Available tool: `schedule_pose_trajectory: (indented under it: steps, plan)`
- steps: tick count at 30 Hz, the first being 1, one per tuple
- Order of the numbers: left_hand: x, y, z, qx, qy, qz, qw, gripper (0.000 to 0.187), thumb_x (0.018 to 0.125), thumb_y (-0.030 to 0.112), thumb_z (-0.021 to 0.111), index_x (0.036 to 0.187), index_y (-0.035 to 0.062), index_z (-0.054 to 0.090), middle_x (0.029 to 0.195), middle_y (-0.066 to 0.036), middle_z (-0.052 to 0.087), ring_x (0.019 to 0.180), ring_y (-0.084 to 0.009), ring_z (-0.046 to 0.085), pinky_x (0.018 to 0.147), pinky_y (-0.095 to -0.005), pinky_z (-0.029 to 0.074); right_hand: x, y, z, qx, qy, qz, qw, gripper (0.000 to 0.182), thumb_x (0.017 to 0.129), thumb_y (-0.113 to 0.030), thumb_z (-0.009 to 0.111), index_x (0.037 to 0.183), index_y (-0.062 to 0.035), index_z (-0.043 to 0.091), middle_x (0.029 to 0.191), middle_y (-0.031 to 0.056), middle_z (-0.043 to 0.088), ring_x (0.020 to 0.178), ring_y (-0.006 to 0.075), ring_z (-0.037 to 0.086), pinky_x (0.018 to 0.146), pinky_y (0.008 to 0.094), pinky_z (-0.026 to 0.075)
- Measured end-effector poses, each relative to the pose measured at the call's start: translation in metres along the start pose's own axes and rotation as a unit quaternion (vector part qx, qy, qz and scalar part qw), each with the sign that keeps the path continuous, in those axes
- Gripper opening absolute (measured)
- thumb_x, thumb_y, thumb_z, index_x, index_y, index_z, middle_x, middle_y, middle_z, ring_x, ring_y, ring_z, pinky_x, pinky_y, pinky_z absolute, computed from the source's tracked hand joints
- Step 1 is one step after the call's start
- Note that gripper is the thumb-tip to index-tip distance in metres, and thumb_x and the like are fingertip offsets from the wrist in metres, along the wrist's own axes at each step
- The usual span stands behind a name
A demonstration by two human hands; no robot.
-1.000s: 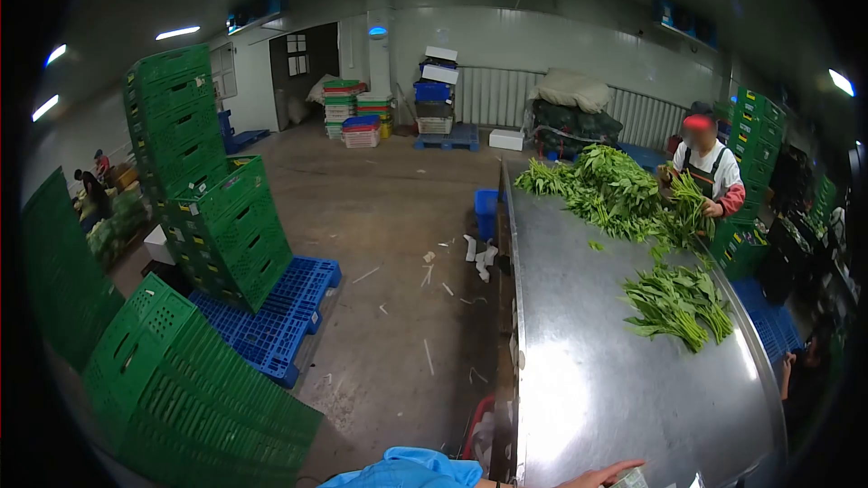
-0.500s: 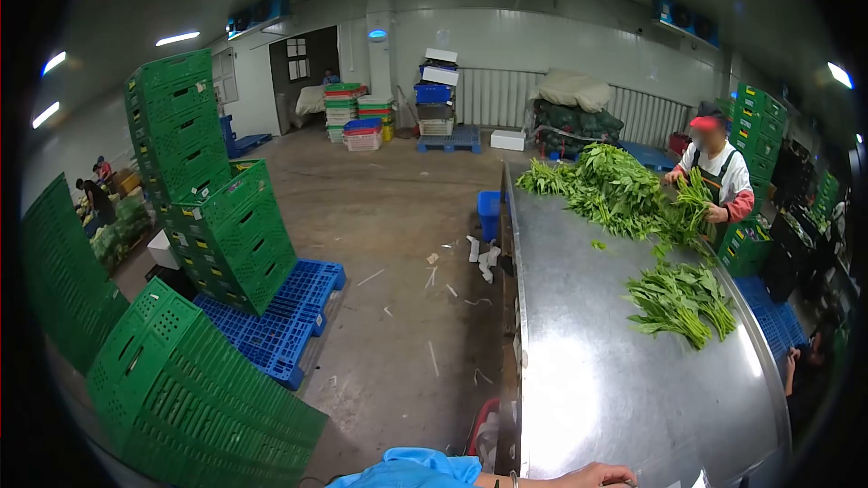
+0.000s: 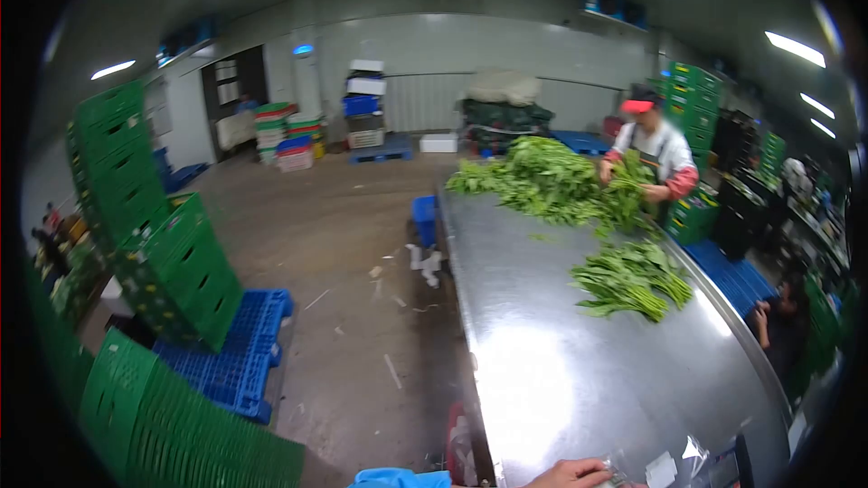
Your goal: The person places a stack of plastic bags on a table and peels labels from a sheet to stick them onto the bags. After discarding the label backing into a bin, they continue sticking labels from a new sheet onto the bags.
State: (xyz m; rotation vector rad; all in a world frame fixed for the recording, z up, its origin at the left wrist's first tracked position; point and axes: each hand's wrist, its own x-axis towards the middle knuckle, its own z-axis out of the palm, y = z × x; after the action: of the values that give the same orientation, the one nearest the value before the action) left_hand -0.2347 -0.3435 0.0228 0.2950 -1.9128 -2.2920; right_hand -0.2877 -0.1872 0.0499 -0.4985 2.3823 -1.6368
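Note:
At the bottom edge of the view, my left hand [image 3: 575, 473] lies over the near end of the steel table [image 3: 579, 375], its fingers closed at some clear plastic [image 3: 618, 468]. What exactly it grips is too small to make out. A white piece [image 3: 662, 470] and a dark device [image 3: 731, 464] lie just right of it. My right hand does not show. Farther up the table is a bunch of leafy greens [image 3: 630, 280], with a large heap of greens [image 3: 551, 176] behind it. A co-worker [image 3: 653, 149] in a red-brimmed cap holds greens at the table's right side.
Green crates [image 3: 185, 258] stand stacked on a blue pallet [image 3: 231, 343] at the left, with more crates [image 3: 181, 416] nearer. A blue bin [image 3: 424, 220] is beside the table's left edge. Another person [image 3: 779, 325] is low at the right.
The view has turned right, so the table and crates appear farther left. More of the plastic and the dark device beside my left hand now shows. The co-worker still holds greens.

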Motion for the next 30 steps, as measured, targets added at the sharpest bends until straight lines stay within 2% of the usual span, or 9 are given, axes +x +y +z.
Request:
schedule_pose_trajectory:
  steps: [3, 5, 6, 15, 20, 21, 24, 28, 30]
  plan:
    - [-0.001, -0.003, -0.002, 0.000, 0.021, -0.004, 1.000, 0.022, 0.086, 0.023, 0.056, 0.094, 0.0033, 0.061, 0.072, -0.001, 0.057, 0.068, -0.0086, 0.054, 0.062, -0.0255, 0.047, 0.003, -0.013, -0.005, -0.028, -0.058, -0.007, 0.998, 0.016, 0.087, -0.014, 0.051, 0.086, -0.0015, 0.060, 0.065, 0.0065, 0.055, 0.059, 0.0145, 0.047, 0.057, 0.0268, 0.041]
    - [0.016, -0.039, -0.013, 0.019, -0.020, 0.003, 1.000, 0.025, 0.087, 0.025, 0.055, 0.102, 0.0047, 0.056, 0.076, 0.002, 0.053, 0.071, -0.0057, 0.046, 0.069, -0.0202, 0.040, 0.025, -0.002, -0.009, -0.092, -0.057, -0.174, 0.979, 0.017, 0.087, -0.017, 0.052, 0.091, -0.0037, 0.061, 0.075, 0.0080, 0.057, 0.067, 0.0210, 0.050, 0.064, 0.0286, 0.041]
    - [0.007, 0.011, -0.019, 0.100, -0.015, -0.098, 0.990, 0.023, 0.088, 0.023, 0.054, 0.102, 0.0051, 0.058, 0.085, 0.000, 0.060, 0.083, -0.0054, 0.052, 0.076, -0.0213, 0.043, 0.040, 0.004, -0.012, -0.090, -0.062, -0.224, 0.968, 0.030, 0.069, -0.002, 0.066, 0.097, 0.0021, 0.056, 0.089, 0.0139, 0.059, 0.081, 0.0196, 0.059, 0.071, 0.0280, 0.047]
    - [0.014, 0.033, -0.020, -0.012, 0.070, 0.013, 0.997, 0.021, 0.085, 0.016, 0.058, 0.097, -0.0016, 0.060, 0.076, -0.002, 0.061, 0.069, -0.0044, 0.051, 0.062, -0.0186, 0.043, 0.082, -0.067, -0.017, -0.074, -0.247, -0.231, 0.938, 0.020, 0.080, -0.010, 0.058, 0.097, 0.0003, 0.060, 0.085, 0.0121, 0.059, 0.074, 0.0243, 0.057, 0.066, 0.0323, 0.045]
    - [0.009, 0.033, -0.027, 0.159, 0.036, 0.012, 0.987, 0.022, 0.084, 0.020, 0.059, 0.091, 0.0000, 0.060, 0.067, -0.003, 0.059, 0.062, -0.0052, 0.050, 0.056, -0.0219, 0.043, 0.091, -0.057, -0.010, -0.172, -0.289, -0.290, 0.896, 0.015, 0.077, -0.016, 0.060, 0.089, -0.0066, 0.063, 0.078, 0.0112, 0.060, 0.069, 0.0271, 0.058, 0.061, 0.0352, 0.046]
    - [0.009, 0.034, -0.029, 0.202, 0.023, -0.020, 0.979, 0.019, 0.082, 0.017, 0.060, 0.092, 0.0013, 0.063, 0.081, -0.004, 0.063, 0.074, -0.0078, 0.056, 0.069, -0.0236, 0.046, 0.089, -0.055, -0.009, -0.174, -0.291, -0.275, 0.900, 0.015, 0.076, -0.014, 0.062, 0.089, -0.0062, 0.062, 0.078, 0.0110, 0.059, 0.069, 0.0262, 0.058, 0.061, 0.0337, 0.046]
    - [0.013, 0.027, -0.029, 0.224, 0.004, -0.049, 0.973, 0.025, 0.083, 0.022, 0.060, 0.096, 0.0013, 0.062, 0.083, -0.007, 0.064, 0.074, -0.0089, 0.057, 0.069, -0.0243, 0.046, 0.084, -0.048, -0.003, -0.166, -0.277, -0.249, 0.913, 0.016, 0.074, -0.011, 0.065, 0.089, -0.0066, 0.063, 0.077, 0.0096, 0.059, 0.067, 0.0254, 0.057, 0.059, 0.0324, 0.045]
    - [0.020, -0.001, -0.035, 0.159, -0.016, -0.013, 0.987, 0.027, 0.085, 0.026, 0.056, 0.101, 0.0046, 0.059, 0.078, -0.004, 0.062, 0.066, -0.0083, 0.055, 0.057, -0.0236, 0.045, 0.080, -0.035, 0.003, -0.185, -0.269, -0.281, 0.903, 0.013, 0.074, -0.012, 0.063, 0.086, -0.0085, 0.063, 0.074, 0.0073, 0.060, 0.068, 0.0243, 0.057, 0.062, 0.0330, 0.044]
    - [0.024, -0.008, -0.034, -0.031, -0.040, -0.021, 0.999, 0.029, 0.085, 0.025, 0.056, 0.108, 0.0069, 0.056, 0.084, 0.001, 0.059, 0.071, -0.0071, 0.052, 0.059, -0.0219, 0.044, 0.075, -0.028, 0.005, -0.213, -0.187, -0.371, 0.884, 0.012, 0.071, -0.010, 0.065, 0.083, -0.0100, 0.064, 0.072, 0.0045, 0.058, 0.067, 0.0217, 0.056, 0.065, 0.0322, 0.042]
